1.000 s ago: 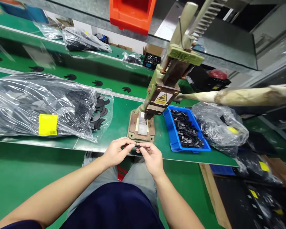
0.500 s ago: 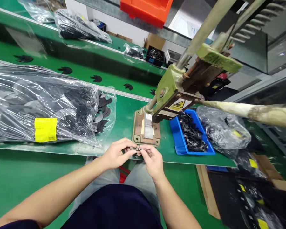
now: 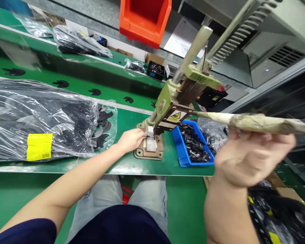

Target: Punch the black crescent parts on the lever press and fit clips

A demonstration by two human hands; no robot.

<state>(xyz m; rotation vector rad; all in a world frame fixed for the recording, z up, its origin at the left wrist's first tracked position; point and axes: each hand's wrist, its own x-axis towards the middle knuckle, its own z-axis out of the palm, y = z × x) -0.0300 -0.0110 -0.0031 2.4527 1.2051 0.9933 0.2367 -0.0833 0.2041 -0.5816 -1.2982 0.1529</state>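
Observation:
At the lever press (image 3: 165,101), my left hand (image 3: 132,139) reaches in from the left with its fingers pinched together over the metal fixture block (image 3: 151,144). A small dark part (image 3: 149,136) shows at its fingertips on the block; its shape is mostly hidden. My right hand (image 3: 250,159) is raised at the right, palm up and slightly blurred, its fingers closed round the tape-wrapped press lever (image 3: 264,122). Below the press head lies the bolted base plate (image 3: 157,156).
A blue bin (image 3: 182,156) of black parts stands right of the press. Left lies a large clear bag (image 3: 73,118) of dark curved pieces. Several dark pieces (image 3: 94,91) lie in a row on the green surface behind. An orange bin (image 3: 144,23) hangs above.
My hands have parted from around the small part in front of the base. The left moved forward onto the fixture; the right moved up and right onto the lever.

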